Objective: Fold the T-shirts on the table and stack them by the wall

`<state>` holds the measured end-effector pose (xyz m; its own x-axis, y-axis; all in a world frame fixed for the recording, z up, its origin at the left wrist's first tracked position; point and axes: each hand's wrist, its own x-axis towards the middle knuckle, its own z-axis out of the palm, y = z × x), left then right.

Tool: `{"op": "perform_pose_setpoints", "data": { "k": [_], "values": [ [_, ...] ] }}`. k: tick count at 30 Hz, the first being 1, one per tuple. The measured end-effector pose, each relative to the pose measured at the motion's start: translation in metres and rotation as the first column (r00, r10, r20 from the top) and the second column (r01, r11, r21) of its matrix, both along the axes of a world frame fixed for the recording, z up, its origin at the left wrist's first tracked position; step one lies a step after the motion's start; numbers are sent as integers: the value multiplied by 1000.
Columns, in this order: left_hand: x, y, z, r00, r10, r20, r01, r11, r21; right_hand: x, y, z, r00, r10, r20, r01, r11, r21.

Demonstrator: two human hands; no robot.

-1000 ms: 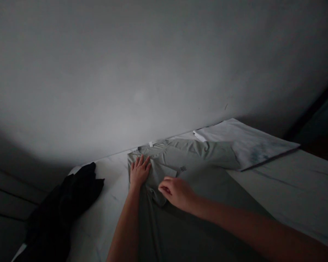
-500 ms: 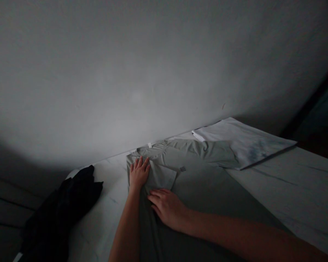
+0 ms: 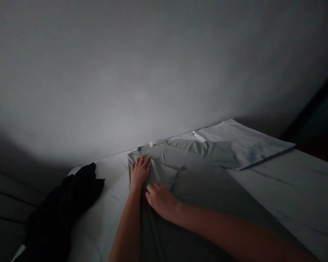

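A grey-green shirt [image 3: 202,189] lies spread on a white marbled table, its collar toward the wall and a small dark logo on its chest. Its left side is folded inward, with the sleeve [image 3: 162,174] lying over the chest. My left hand [image 3: 140,170] rests flat with fingers spread on the folded shoulder. Just below the sleeve, my right hand [image 3: 161,198] is closed, fingers curled against the fabric near the folded edge; its fingertips are partly hidden, and it looks to be pinching the cloth.
A folded white garment with a bluish print [image 3: 248,143] lies at the back right, partly under the shirt's other sleeve. Dark crumpled clothing [image 3: 65,207] lies at the left edge of the marbled table [image 3: 297,182]. A grey wall [image 3: 153,72] rises behind.
My right hand's fingers have curled in from a flatter pose, and the hand has moved slightly up and left. My left hand stays on the shoulder. The view has shifted slightly.
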<state>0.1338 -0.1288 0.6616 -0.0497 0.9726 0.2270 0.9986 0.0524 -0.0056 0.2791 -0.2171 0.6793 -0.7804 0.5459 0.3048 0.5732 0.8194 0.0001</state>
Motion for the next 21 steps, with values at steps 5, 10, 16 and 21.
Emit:
{"op": "perform_pose_setpoints", "data": {
  "k": [5,10,16,21],
  "values": [
    [0,0,0,1000,-2,6,2,1000,1,13,5,-8,999,47,10,-47,997,57],
    [0,0,0,1000,-4,10,4,1000,3,14,-2,-5,999,26,-28,-26,1000,9],
    [-2,3,-1,1000,-1,4,1,1000,2,10,-23,-22,977,14,-213,-39,993,-113],
    [-2,3,-2,1000,-4,-17,5,1000,20,18,-30,-14,990,-2,-141,-37,961,-273]
  ]
}}
